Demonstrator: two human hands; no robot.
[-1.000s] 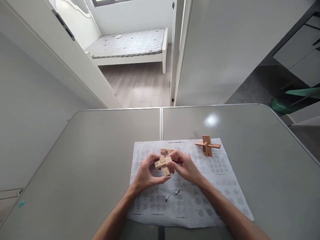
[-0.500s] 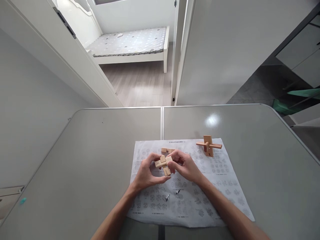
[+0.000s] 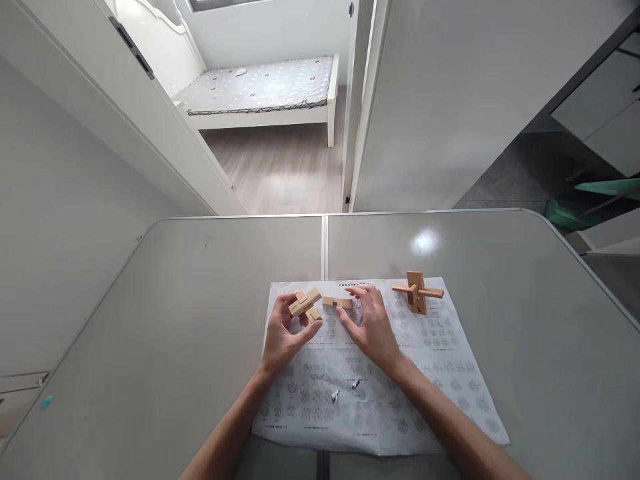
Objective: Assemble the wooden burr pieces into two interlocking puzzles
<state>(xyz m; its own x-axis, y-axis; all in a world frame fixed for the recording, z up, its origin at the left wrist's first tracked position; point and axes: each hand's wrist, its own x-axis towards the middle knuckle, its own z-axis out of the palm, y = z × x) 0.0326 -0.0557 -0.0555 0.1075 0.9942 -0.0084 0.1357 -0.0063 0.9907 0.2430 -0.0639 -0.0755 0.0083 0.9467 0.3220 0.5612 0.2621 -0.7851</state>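
Observation:
Interlocked wooden puzzle pieces (image 3: 305, 303) are gripped in my left hand (image 3: 283, 337), raised over the left part of a printed paper sheet (image 3: 380, 427). My right hand (image 3: 373, 331) is spread, its thumb and fingers apart around the right end of a loose notched wooden block (image 3: 344, 303) lying on the sheet. Whether the thumb touches that block I cannot tell. At the sheet's upper right stands a cross-shaped wooden assembly (image 3: 417, 293) made of flat pieces.
Two small black-and-white scraps (image 3: 335, 396) lie on the paper near its lower middle. The sheet rests on a grey table (image 3: 150, 320) with a metal-trimmed edge and a centre seam. Beyond it, a doorway opens toward a bed (image 3: 260, 87).
My right hand has let go of the puzzle pieces, opened and moved right to the loose block. My left hand has carried the pieces left and slightly away from me.

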